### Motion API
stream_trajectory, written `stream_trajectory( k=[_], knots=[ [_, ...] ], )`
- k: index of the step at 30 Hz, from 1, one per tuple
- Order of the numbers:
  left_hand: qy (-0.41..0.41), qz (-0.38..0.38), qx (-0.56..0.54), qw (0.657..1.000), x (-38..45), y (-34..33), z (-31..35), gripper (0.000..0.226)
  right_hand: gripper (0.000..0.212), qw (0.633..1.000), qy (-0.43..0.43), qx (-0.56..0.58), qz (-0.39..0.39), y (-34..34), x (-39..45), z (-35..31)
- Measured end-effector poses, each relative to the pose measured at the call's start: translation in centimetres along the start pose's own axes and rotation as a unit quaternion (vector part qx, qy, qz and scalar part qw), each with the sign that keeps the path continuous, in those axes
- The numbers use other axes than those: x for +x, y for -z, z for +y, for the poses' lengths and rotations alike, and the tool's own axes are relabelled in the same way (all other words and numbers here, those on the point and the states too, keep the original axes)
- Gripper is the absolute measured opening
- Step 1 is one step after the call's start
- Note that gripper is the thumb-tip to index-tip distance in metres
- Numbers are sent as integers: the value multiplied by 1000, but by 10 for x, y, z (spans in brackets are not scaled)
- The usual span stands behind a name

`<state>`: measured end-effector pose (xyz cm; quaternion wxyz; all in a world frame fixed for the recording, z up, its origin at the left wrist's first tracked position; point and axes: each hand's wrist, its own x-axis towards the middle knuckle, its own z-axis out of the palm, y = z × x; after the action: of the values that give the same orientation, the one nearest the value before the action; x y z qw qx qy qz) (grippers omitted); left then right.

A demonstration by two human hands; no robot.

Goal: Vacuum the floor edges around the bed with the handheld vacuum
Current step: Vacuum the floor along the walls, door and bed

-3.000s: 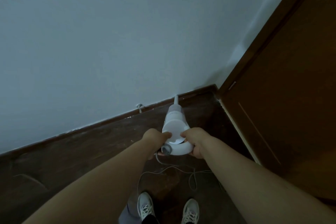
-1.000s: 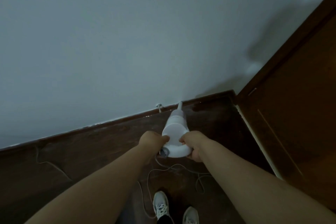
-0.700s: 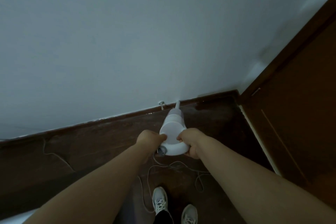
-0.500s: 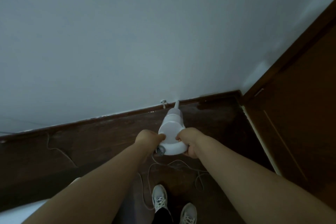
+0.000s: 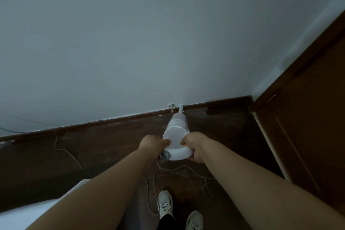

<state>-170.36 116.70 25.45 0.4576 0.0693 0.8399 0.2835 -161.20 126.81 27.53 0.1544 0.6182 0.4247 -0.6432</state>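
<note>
Vacuum (image 5: 177,133): white, centre, nozzle at 12 o'clock touching the skirting (image 5: 112,120). Left hand (image 5: 152,143) and right hand (image 5: 194,144) both clamp its rear handle. Cord (image 5: 186,169) trails on floor (image 5: 93,155).

Your forearms are bare, no sleeves in view; you wear white lace-up sneakers (image 5: 165,204) and dark trousers (image 5: 166,222).

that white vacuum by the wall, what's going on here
A person is holding a white handheld vacuum with both hands, the left hand and right hand each gripping one side of its rounded rear handle. Its narrow nozzle points down at the dark brown skirting board, beside a small white fitting. A thin white cord trails over the dark wooden floor near their white trainers.
</note>
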Motion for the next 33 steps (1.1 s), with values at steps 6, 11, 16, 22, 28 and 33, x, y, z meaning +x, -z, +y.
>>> stream_trajectory(
  k=[6, 11, 16, 22, 28, 33],
  knots=[
    [-1, 2, 12, 1000, -5, -2, 9, 22, 47, 1000, 1, -1, -1, 8, -2, -3],
    [0, 0, 7, 1000, -5, -12, 20, 28, 43, 1000, 0, 16, 2, 22, -1, -5],
    [1, -14, 20, 1000, -4, -27, 39, 29, 43, 999, 3, 36, 22, 44, 0, -3],
    [-30, -44, 65, 996, 1, -62, 72, 33, 47, 995, 5, 85, 48, 90, 3, -2],
    [-26, -96, 79, 992, 29, -113, 93, 27, 43, 989, -19, 123, 82, 131, 33, 4],
    [-23, -117, 92, 989, 73, -140, 108, 34, 40, 983, -32, 149, 105, 146, 71, -5]
  ],
)
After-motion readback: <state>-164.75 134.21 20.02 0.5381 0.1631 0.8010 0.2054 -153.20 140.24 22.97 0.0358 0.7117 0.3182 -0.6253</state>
